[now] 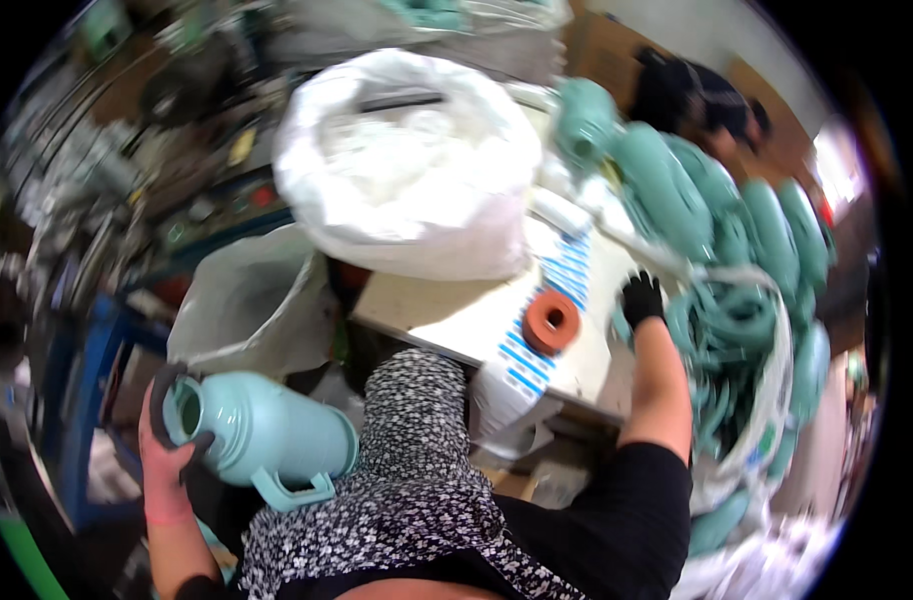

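A teal plastic jug body (277,428) with a side handle lies tilted across my lap, its open mouth facing left. My left hand (180,435), in a pink glove with dark fingers, grips it around the mouth. On the right, my right hand (643,298) in a black glove stretches over the table's right edge with its fingers apart. It is beside a clear plastic bag (770,400) filled with teal handle-shaped parts (729,320). I see nothing held in that hand.
A white sack (457,245) of whitish translucent pieces stands on the pale table (427,318). A reddish-brown tape roll (551,322) rests on a blue-and-white printed sheet (517,375). Several teal jug bodies (662,190) are piled far right, near another person (699,100). Left stands an open whitish sack (247,300).
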The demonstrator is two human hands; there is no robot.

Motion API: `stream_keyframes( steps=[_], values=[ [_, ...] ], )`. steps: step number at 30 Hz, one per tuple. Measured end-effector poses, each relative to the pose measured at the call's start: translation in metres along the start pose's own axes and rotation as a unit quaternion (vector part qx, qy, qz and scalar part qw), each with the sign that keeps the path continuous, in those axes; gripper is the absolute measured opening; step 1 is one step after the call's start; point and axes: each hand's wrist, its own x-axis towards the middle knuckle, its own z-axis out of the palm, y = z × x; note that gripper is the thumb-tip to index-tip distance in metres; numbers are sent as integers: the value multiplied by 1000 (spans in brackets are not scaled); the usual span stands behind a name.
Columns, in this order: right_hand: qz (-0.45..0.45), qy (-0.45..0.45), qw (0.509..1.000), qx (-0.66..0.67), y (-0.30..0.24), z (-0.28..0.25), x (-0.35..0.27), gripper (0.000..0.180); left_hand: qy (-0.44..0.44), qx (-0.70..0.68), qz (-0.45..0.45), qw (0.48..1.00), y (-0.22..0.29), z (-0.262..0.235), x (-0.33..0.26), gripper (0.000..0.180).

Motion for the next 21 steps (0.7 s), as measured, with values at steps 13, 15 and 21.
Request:
stream_keyframes(
  steps=[13, 15, 21],
  values=[
    [20, 288, 523, 802, -66, -216, -91, 38, 33, -104, 227, 968, 17, -12, -30, 83],
    [-63, 257, 444, 856, -191, -262, -115, 41, 10, -42, 290, 956, 22, -7, -39, 86],
    [-313, -190, -33, 930, -382, -377, -182, 31, 19, 40, 386, 921, 21, -19, -67, 99]
  ],
)
